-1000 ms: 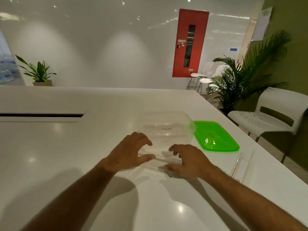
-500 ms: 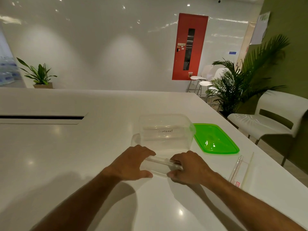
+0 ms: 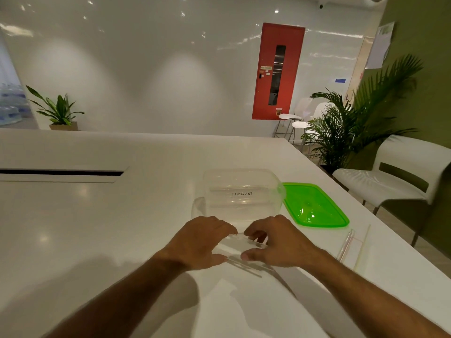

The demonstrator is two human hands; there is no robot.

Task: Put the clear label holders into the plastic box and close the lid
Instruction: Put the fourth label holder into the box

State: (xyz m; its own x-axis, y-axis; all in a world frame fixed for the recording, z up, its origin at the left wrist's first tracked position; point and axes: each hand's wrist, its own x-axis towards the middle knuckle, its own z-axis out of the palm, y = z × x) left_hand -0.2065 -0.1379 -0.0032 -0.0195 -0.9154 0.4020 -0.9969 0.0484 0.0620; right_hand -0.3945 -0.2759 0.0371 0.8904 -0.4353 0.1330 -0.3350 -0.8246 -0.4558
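A clear plastic box [image 3: 241, 191] with handwriting on its side stands open on the white table [image 3: 97, 228]. Its green lid [image 3: 314, 206] lies flat to the right of it. Just in front of the box, my left hand [image 3: 200, 242] and my right hand [image 3: 278, 242] both pinch a clear label holder [image 3: 240, 245] between fingers and thumbs, close above the table. A second clear label holder [image 3: 351, 245] lies on the table to the right, near the edge.
A dark cable slot [image 3: 61, 172] runs across the table at the left. The table's right edge is close, with a white chair [image 3: 395, 176] and a palm plant [image 3: 346, 128] beyond it.
Both hands have drawn back toward me from the box's front wall and come closer together, and the clear label holder now sits pinched between them.
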